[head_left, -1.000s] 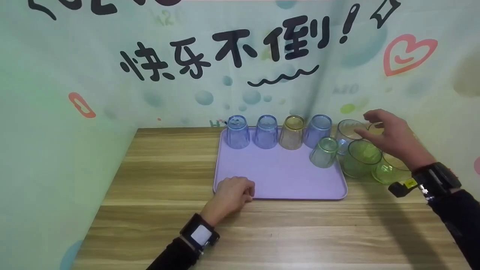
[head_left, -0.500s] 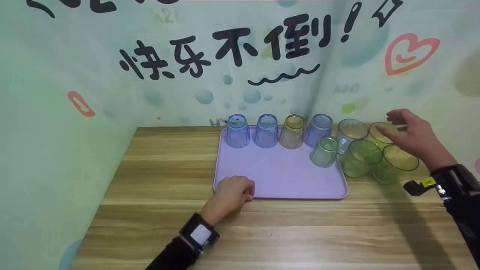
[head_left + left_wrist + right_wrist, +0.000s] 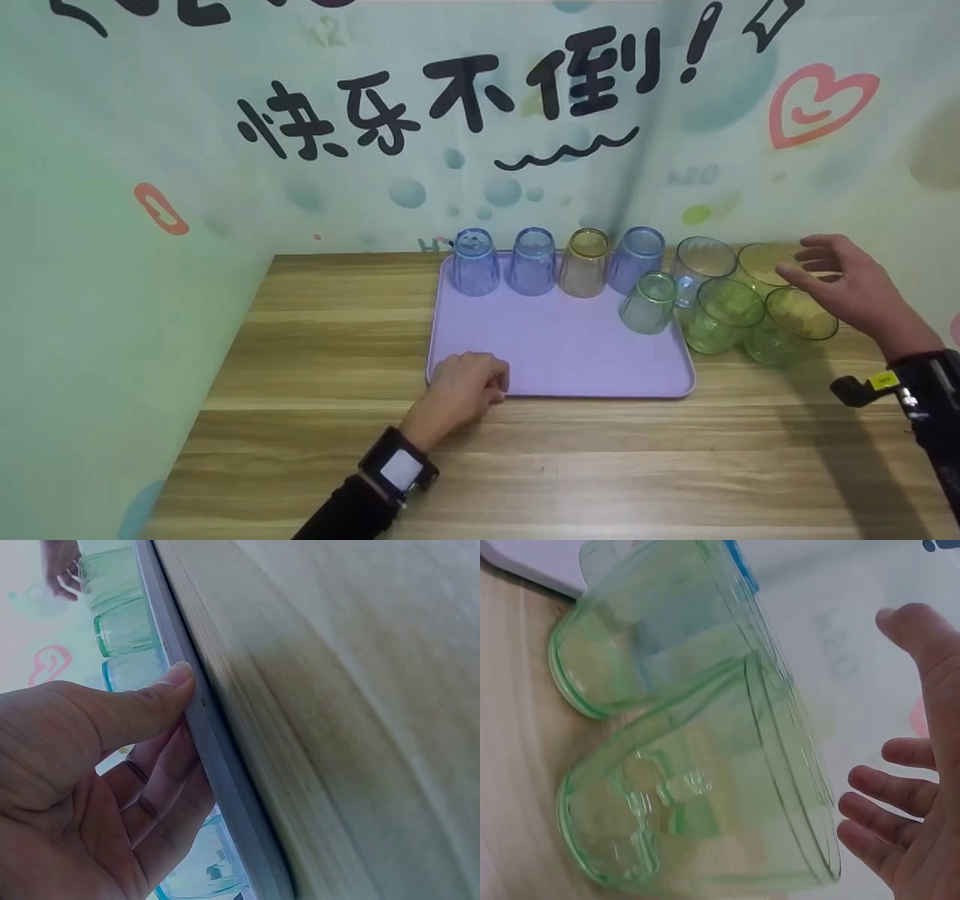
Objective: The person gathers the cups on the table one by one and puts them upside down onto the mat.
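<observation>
The left hand (image 3: 461,386) pinches the tray (image 3: 559,352) at its near-left corner; the left wrist view shows the thumb (image 3: 142,705) on the rim. The right hand (image 3: 855,289), fingers spread, hovers beside the green cups (image 3: 705,817) at the tabletop's far-right corner, holding nothing.

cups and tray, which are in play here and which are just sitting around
In play: right hand open by the upright cups beside the tray; left hand gripping the tray's edge.
Just there: wall banner, table.
</observation>
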A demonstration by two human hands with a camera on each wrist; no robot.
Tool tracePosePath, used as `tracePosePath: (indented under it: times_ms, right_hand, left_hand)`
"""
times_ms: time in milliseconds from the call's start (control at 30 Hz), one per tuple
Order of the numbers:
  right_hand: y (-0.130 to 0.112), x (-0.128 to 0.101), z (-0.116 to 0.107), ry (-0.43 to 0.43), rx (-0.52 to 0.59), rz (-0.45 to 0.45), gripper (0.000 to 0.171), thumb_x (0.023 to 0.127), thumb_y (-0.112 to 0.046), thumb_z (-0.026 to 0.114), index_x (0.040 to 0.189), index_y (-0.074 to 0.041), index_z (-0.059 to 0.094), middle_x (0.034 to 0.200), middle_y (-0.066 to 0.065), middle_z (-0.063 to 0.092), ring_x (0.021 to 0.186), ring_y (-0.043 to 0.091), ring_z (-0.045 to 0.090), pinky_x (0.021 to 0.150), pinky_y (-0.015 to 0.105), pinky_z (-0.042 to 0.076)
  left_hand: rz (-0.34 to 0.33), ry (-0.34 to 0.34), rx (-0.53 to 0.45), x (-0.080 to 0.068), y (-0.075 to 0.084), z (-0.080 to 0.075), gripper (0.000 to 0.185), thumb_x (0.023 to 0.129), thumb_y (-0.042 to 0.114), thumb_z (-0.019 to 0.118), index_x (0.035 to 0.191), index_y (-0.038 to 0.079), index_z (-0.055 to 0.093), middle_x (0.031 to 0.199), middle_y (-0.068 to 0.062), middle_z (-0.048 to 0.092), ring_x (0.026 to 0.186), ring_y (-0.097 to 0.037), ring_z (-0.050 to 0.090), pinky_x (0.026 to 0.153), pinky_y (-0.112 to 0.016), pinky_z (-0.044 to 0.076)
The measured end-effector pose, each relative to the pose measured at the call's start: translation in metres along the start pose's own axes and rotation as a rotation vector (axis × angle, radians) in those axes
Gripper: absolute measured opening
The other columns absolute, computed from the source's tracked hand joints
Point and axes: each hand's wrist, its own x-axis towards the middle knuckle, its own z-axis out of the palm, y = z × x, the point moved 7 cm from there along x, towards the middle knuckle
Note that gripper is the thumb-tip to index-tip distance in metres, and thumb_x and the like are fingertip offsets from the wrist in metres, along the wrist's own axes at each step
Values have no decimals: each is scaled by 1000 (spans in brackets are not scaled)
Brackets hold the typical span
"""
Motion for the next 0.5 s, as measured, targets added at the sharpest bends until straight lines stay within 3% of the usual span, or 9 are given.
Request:
tracePosePath:
  times_ms: [67, 167, 267, 400, 500]
  right_hand:
    - [6, -4, 0, -2, 18, 5, 76, 102, -39, 61, 152, 7, 27, 140, 39, 42, 124, 60, 42, 94, 63, 40]
    - [16, -11, -1, 5, 52, 11, 74, 103, -36, 60, 153, 6, 26, 140, 37, 43, 124, 57, 43, 91, 35, 44]
    - [24, -17, -1, 27, 75, 5, 71, 103, -33, 61, 152, 6, 27, 139, 35, 46, 123, 52, 45, 82, 18, 38]
    - [30, -22, 0, 58, 112, -22, 66, 102, -27, 62, 148, 8, 32, 133, 33, 50, 112, 19, 54, 82, 11, 39]
    - [35, -25, 5, 41, 164, -44, 60, 101, -19, 64, 146, 7, 34, 128, 18, 56, 103, -4, 50, 79, 8, 40]
  left_hand:
    - [5, 5, 5, 0, 0, 0, 12, 86, 18, 82, 83, 20, 70, 76, 10, 63, 76, -16, 62, 65, -35, 49]
    - [14, 17, 7, -1, 1, -1, 12, 85, 19, 82, 82, 20, 70, 76, 10, 63, 77, -17, 62, 64, -35, 50]
    - [18, 23, 8, 0, 1, -1, 13, 84, 19, 83, 81, 20, 70, 75, 10, 62, 77, -17, 63, 62, -35, 49]
    - [11, 13, 1, 0, 0, 0, 13, 84, 19, 83, 82, 20, 70, 74, 11, 62, 76, -17, 63, 62, -35, 49]
    - [9, 9, -3, 0, 0, 0, 12, 84, 18, 83, 82, 20, 71, 76, 11, 63, 77, -17, 63, 63, -35, 49]
